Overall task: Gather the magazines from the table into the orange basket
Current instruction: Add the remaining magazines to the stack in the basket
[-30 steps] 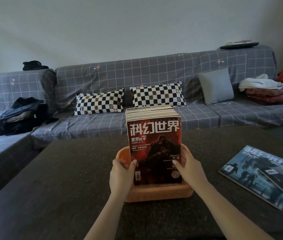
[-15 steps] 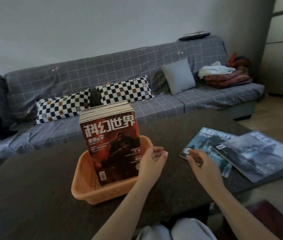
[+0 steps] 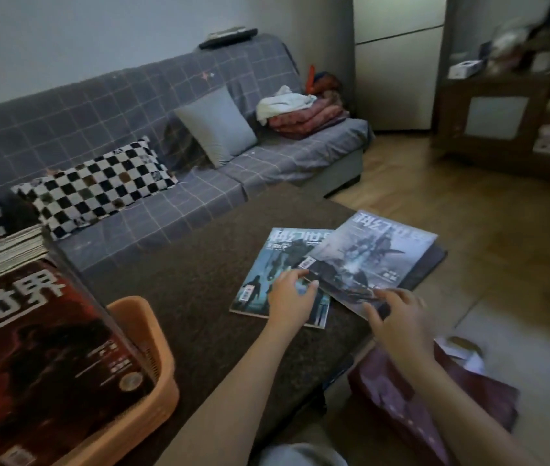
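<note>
On the dark worktop [image 3: 199, 290], two magazines lie overlapping near its right edge: a grey-covered magazine [image 3: 371, 257] atop a blue-covered magazine [image 3: 267, 274]. The left hand [image 3: 292, 297] rests on the blue cover, fingers relaxed, grip released. The right hand [image 3: 398, 317] touches the grey magazine's near edge; whether it pinches, I cannot tell. The orange basket [image 3: 146, 358], at left, holds upright magazines fronted by a red-covered magazine [image 3: 38, 348].

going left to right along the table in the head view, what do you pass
stack of magazines standing in the orange basket → left hand on the blue magazine → grey magazine → right hand
</note>
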Tool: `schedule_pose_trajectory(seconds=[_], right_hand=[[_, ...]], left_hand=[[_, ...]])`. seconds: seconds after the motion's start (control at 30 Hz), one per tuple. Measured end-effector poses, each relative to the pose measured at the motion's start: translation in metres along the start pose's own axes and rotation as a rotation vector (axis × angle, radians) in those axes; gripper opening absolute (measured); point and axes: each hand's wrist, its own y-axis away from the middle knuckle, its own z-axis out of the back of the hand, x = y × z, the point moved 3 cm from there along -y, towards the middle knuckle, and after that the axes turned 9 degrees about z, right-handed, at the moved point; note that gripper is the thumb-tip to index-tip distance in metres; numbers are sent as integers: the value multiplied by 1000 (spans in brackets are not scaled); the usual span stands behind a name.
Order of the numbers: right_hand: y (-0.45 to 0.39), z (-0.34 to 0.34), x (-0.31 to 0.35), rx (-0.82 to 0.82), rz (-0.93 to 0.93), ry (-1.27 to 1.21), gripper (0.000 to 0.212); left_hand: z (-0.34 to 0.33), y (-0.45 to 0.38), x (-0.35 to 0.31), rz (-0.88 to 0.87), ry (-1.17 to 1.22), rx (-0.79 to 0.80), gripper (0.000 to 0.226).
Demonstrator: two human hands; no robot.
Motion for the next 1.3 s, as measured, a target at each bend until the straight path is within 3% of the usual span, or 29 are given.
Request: schedule_pose_trajectory(seconds=[0.13,0.37,0.43,0.53,0.67,0.77,0.93,1.14,1.2,1.3], right_hand=[[-7,-9,-18,22,-116,-188,46],[-7,-10,-28,-85,-216,-384,52],[-4,-8,-32,-135,-253,-410,55],[3,-2,-36,-151,-326,-471,64],[17,2,-35,-67,-451,-678,73],[26,3,-26,64,-424,-742,53],[34,7,13,161,-370,-952,47],[42,15,91,284,-225,-1209,20],[45,17,117,338,-156,-1224,18],[51,15,156,405,-71,-1210,21]], left_hand=[[-22,-38,-7,37,-105,74,60],[-28,-70,-17,199,-238,40,83],[-28,-63,-15,235,-113,141,75],[-22,-45,-14,196,30,267,46],[-10,-10,-4,273,287,314,40],[6,15,13,308,419,259,43],[59,51,40,297,549,128,50],[134,105,65,325,829,-18,78],[157,125,70,313,969,-47,73],[192,150,80,233,945,-135,32]])
